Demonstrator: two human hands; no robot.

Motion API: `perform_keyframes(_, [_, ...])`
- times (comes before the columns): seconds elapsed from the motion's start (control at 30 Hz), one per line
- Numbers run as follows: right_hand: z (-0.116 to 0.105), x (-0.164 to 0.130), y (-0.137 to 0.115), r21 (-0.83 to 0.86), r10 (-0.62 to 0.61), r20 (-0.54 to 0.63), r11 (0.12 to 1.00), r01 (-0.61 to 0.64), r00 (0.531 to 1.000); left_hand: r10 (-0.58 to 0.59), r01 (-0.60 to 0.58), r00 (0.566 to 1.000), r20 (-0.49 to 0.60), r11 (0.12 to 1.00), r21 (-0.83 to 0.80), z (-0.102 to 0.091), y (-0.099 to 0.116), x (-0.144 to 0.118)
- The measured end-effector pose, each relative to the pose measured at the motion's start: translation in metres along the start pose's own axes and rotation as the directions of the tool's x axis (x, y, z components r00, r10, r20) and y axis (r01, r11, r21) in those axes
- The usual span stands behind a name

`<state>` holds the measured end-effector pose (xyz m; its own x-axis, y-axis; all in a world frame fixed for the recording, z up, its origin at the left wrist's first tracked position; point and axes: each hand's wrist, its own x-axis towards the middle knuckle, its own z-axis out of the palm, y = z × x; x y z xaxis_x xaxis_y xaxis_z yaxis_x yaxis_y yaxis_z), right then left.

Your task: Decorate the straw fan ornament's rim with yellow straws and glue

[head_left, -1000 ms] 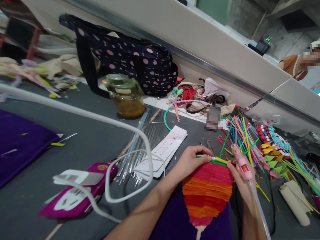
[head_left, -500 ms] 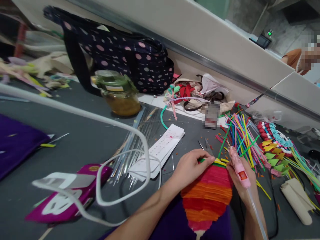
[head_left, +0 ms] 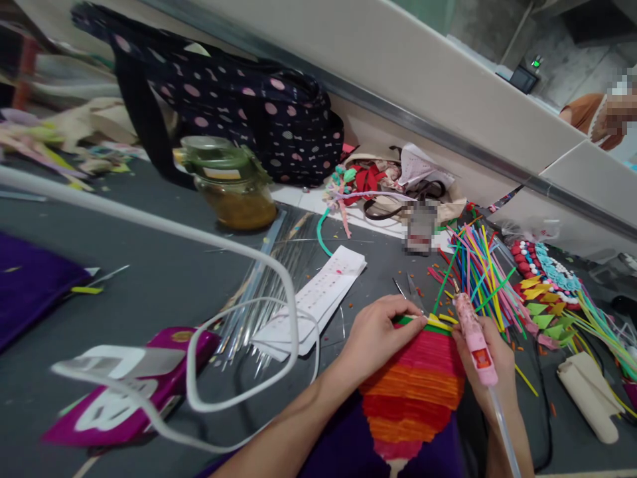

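While hands (head_left: 381, 335) touch craftwork (head_left: 412, 392), jar (head_left: 229, 182), amber liquid (head_left: 241, 211) inside

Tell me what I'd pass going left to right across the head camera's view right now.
Purple sheet at the left edge → green-lidded jar → white papers → red-and-orange striped piece → pink pen-shaped tool in the right hand → beige object.

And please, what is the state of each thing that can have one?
Left hand: pinching the striped piece at its top
Striped piece: narrow end toward the person
Right hand: gripping the pink tool
Pink tool: tip pointing forward
Jar: lidded, partly filled
White cable: looped
Coloured strips: loosely heaped
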<state>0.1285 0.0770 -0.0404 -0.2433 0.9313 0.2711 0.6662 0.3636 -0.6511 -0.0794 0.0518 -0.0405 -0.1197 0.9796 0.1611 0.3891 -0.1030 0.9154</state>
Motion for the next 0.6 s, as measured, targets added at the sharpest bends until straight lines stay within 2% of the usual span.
perform_keyframes(0.33, [0.001, 0.006, -0.013, -0.009, 0.086, -0.115, 0.996, -0.087, 0.99, -0.007, 0.007, 1.0, 0.015, 1.0, 0.01, -0.003, 0.0, 0.001])
perform_keyframes(0.5, [0.003, 0.009, -0.002, 0.108, 0.065, -0.173, 0.993, -0.047, 0.983, -0.027, 0.024, 0.997, 0.067, 0.998, 0.05, -0.007, 0.0, 0.001])
perform_keyframes(0.6, [0.005, 0.012, 0.008, 0.1, 0.077, -0.209, 0.993, -0.057, 0.975, -0.036, 0.03, 0.995, 0.091, 0.997, 0.073, -0.009, -0.002, 0.001])
